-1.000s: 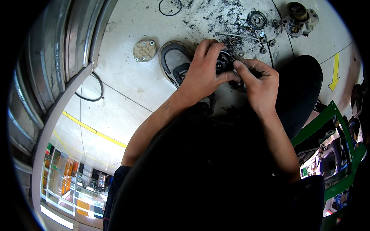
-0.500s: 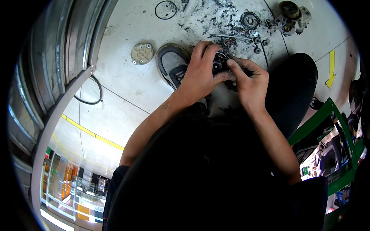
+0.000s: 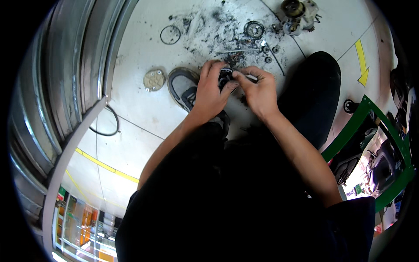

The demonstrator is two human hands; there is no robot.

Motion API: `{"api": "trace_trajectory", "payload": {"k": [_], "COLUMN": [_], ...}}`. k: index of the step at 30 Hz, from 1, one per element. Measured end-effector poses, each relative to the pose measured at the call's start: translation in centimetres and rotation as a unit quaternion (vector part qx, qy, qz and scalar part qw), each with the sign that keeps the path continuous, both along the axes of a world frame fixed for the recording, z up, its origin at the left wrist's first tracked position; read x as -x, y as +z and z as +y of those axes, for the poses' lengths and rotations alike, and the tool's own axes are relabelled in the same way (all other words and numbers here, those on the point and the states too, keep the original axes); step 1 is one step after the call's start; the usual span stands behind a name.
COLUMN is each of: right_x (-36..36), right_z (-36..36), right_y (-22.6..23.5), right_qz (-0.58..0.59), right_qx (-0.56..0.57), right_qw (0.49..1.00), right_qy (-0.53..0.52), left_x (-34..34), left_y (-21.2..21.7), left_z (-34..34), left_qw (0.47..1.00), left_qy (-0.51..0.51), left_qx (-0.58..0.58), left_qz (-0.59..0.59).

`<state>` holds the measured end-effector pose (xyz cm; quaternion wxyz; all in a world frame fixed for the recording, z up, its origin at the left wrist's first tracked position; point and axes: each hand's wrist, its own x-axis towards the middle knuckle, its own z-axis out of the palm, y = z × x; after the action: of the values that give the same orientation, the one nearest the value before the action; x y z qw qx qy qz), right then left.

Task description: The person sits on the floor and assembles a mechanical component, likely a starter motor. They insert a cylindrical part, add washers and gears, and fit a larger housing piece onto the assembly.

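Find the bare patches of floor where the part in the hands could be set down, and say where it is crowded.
Bare floor lies between the round tan disc and the black cable loop, and left of the thin wire ring. Crowded: the grimy patch above both hands, around the bearing ring, small nuts and motor assembly.

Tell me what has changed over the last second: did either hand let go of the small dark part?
No release. The left hand and right hand hold the small dark part between them as before, drifting slightly up the picture with the whole view. The round disc, shoe and ring lie unchanged.
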<state>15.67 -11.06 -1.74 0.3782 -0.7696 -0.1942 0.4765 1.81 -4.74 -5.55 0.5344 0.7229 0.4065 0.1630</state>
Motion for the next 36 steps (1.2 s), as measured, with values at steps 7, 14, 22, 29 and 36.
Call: {"api": "trace_trajectory", "payload": {"k": [7, 14, 22, 29, 36], "right_x": [-2.1, -4.6, -6.5, -6.2, -4.3], "right_z": [-1.1, 1.8, 3.7, 3.6, 2.3], "right_y": [0.0, -0.1, 0.8, 1.0, 2.3], "right_qz": [0.189, 0.207, -0.012, 0.003, -0.077], "right_qx": [0.057, 0.059, 0.062, 0.044, 0.014], "right_qw": [0.98, 0.971, 0.932, 0.949, 0.95], "right_qy": [-0.016, 0.107, 0.357, 0.311, 0.302], "left_x": [0.3, 1.5, 0.4, 0.0, 0.3], "left_y": [-0.8, -1.2, -0.4, 0.0, -0.1], "left_z": [0.2, -0.2, 0.5, 0.7, 0.6], "left_qw": [0.995, 0.979, 0.999, 0.999, 0.999], "left_qy": [0.038, 0.033, -0.017, -0.004, -0.011], "left_qx": [0.083, 0.188, 0.031, 0.045, 0.038], "left_qz": [-0.039, -0.072, -0.03, -0.018, -0.007]}}
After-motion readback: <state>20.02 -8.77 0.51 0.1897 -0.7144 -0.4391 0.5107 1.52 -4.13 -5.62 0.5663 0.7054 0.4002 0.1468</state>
